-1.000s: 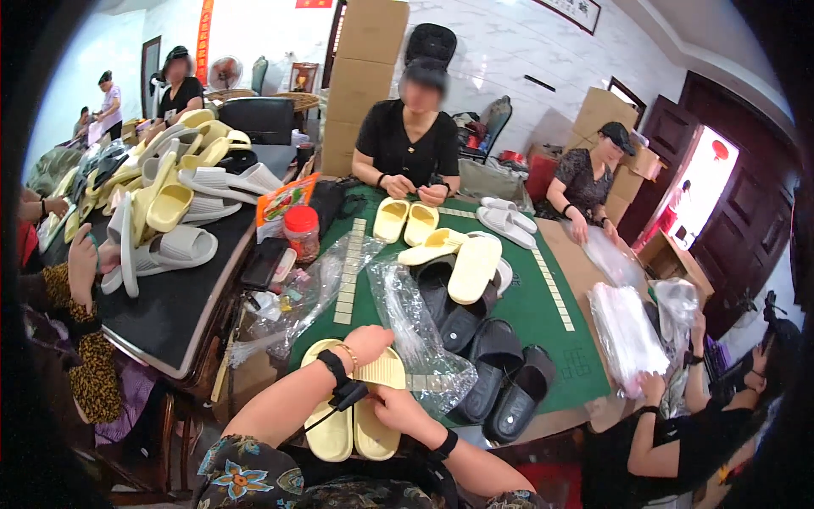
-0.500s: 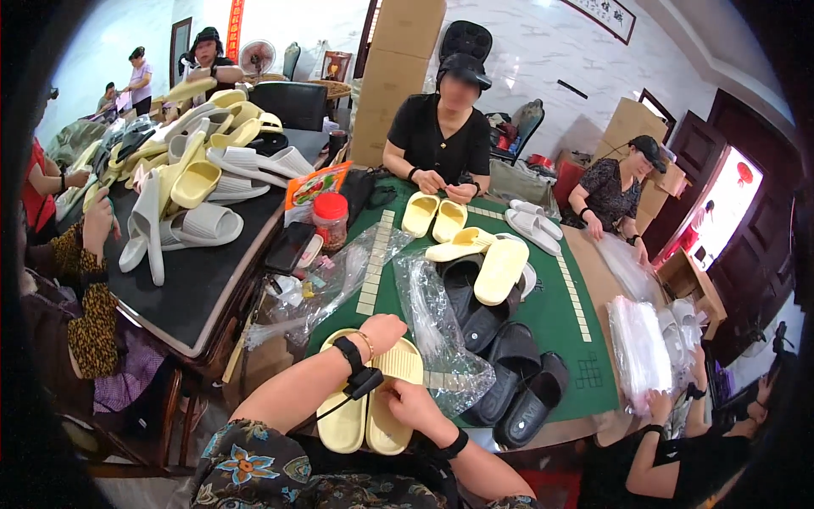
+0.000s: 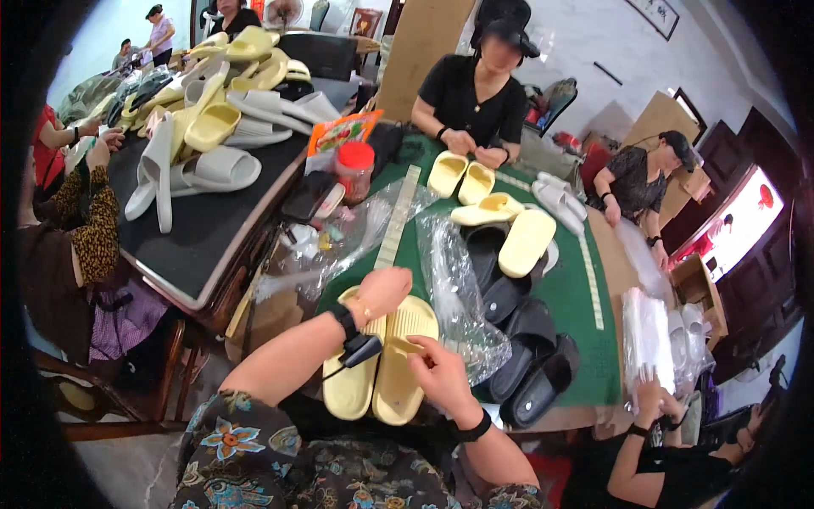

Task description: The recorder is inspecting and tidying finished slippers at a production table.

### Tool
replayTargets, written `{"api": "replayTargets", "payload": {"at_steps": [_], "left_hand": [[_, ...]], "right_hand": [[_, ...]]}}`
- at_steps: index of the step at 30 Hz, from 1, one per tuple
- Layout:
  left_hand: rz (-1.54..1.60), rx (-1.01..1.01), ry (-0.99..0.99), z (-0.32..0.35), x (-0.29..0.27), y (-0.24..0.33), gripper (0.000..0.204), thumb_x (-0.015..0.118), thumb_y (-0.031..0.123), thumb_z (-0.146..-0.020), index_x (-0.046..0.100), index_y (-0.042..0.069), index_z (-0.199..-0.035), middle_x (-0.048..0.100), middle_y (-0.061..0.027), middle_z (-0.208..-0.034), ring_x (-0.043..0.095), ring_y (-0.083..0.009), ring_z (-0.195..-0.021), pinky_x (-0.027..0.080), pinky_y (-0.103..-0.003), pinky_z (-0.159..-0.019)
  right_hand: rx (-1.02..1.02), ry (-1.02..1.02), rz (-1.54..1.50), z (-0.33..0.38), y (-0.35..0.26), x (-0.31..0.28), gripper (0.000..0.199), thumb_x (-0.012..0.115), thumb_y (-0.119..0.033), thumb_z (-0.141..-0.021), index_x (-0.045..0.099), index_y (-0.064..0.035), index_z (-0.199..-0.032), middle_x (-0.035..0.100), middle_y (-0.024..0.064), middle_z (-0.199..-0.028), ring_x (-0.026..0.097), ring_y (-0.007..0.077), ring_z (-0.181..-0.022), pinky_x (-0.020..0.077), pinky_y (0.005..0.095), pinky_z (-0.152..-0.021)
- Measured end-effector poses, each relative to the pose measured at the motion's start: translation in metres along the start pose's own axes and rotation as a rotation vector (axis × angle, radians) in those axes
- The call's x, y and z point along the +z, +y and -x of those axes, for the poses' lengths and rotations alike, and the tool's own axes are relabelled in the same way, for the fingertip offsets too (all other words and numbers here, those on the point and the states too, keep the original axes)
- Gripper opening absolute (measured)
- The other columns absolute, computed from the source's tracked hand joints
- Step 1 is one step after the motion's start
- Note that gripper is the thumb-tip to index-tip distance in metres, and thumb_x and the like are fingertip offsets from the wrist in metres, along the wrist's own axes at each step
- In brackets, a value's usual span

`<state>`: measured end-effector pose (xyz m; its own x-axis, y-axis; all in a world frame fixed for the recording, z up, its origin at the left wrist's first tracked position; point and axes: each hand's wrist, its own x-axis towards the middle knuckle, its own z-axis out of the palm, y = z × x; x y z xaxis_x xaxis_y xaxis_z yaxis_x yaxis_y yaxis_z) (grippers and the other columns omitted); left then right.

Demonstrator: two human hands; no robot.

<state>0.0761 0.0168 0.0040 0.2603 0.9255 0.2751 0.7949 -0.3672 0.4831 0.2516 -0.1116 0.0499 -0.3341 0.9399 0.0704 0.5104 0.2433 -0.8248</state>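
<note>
A pair of pale yellow slippers (image 3: 398, 382) lies side by side at the near edge of the table, toes pointing away from me. My left hand (image 3: 383, 293) bends over the toe end of the pair, above the ribbed straps. Its fingers are turned down and hidden behind the back of the hand. Beside the right slipper, my right hand (image 3: 443, 375) has its thumb and index finger apart by the strap's edge, with nothing visible between them. Clear plastic bags (image 3: 462, 297) lie just right of the pair.
Black slippers (image 3: 536, 373) and another yellow slipper (image 3: 527, 243) lie on the green mat (image 3: 589, 360). A red-lidded jar (image 3: 354, 170) stands at the far left. Mixed slippers pile on a black table (image 3: 199, 246). Co-workers sit opposite and at both sides.
The view has shifted, so the table sits differently in the picture. My right hand has come up off the right slipper's footbed, its thumb and index finger spreading. My left hand stays over the toe end.
</note>
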Motion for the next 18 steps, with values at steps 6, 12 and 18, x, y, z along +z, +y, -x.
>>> {"api": "replayTargets", "payload": {"at_steps": [6,12,18], "left_hand": [[0.277,0.07,0.055,0.037,-0.01,0.006,0.013,0.056,0.012,-0.086,0.065,0.002,-0.09,0.066,-0.0165,-0.083,0.064,-0.0361,-0.078,0.051,-0.042,-0.069],[0.427,-0.002,0.076,0.051,-0.005,0.002,0.013,0.058,0.01,-0.086,0.065,0.0,-0.093,0.066,-0.0174,-0.082,0.065,-0.0326,-0.073,0.051,-0.037,-0.066],[0.61,-0.052,0.207,0.039,-0.012,0.006,0.014,0.06,0.009,-0.089,0.064,-0.002,-0.095,0.066,-0.0086,-0.077,0.063,-0.011,-0.071,0.05,-0.026,-0.063]], "right_hand": [[-0.212,0.404,0.056,-0.055,0.024,0.007,0.025,0.06,-0.005,-0.085,0.062,-0.0004,-0.11,0.064,0.0125,-0.103,0.063,0.0174,-0.084,0.0514,0.0275,-0.064],[-0.054,0.284,-0.033,-0.075,0.037,0.034,0.015,0.06,-0.01,-0.088,0.064,-0.0021,-0.1,0.067,0.015,-0.082,0.065,0.0212,-0.072,0.0508,0.032,-0.067],[0.037,0.353,-0.216,-0.091,0.054,0.031,0.015,0.058,-0.013,-0.09,0.063,0.0003,-0.096,0.066,0.0106,-0.078,0.063,0.0181,-0.069,0.0485,0.031,-0.064]]}}
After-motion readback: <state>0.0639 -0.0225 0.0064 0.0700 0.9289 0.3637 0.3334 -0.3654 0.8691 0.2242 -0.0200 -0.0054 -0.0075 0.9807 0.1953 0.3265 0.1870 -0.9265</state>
